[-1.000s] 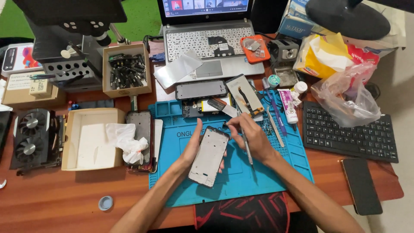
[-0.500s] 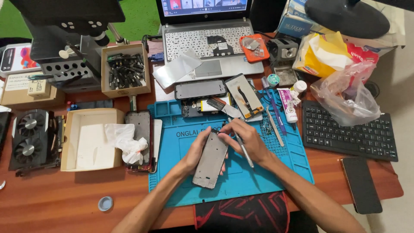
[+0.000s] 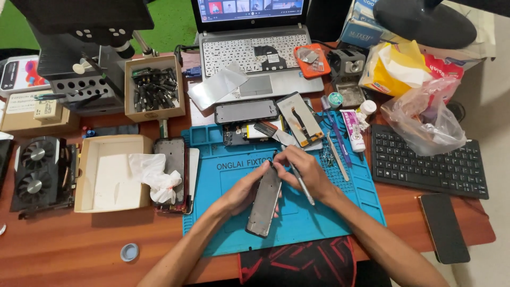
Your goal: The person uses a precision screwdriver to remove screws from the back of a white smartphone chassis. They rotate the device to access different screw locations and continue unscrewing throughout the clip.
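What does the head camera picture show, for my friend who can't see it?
Two hands work over a blue mat on a cluttered wooden desk. The left hand holds a phone frame tilted on its edge, while the right hand grips a thin tool at the frame's top end. A laptop, phone parts and a black keyboard lie around them.

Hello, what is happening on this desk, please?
A person is working on a phone frame over a blue work mat. The left hand holds the frame tilted on its edge. The right hand touches its top end and holds a thin tool. More phone parts lie behind, before a laptop.
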